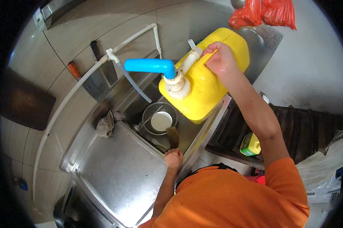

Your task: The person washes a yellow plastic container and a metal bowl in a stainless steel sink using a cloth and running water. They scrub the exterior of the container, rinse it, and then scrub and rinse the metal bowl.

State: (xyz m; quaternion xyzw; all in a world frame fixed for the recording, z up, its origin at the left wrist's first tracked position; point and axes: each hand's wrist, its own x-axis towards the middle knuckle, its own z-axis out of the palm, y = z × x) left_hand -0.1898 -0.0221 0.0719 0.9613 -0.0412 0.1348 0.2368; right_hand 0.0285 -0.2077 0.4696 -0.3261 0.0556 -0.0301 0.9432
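A large yellow jug (202,102) leans over the sink (194,142), its blue and white pump spout (152,66) pointing left. My right hand (221,59) is closed round the jug's handle at the upper end. Lower down, at the near edge of the basin, my left hand (174,157) is curled closed. A brown, bristly strip (173,136) runs down to its fingers; whether they grip it or the rim is hidden. Inside the sink stands a metal pot (146,121) with a round white thing (161,121) and a long thin utensil in it.
Left of the basin lies a steel counter (118,171) with a grey rag (106,125) on its far corner. Knives (96,51) hang on the tiled wall beside white pipes (76,89). A smaller yellow bottle (250,144) stands on a dark slatted rack (224,142). Red bags (278,13) sit far right.
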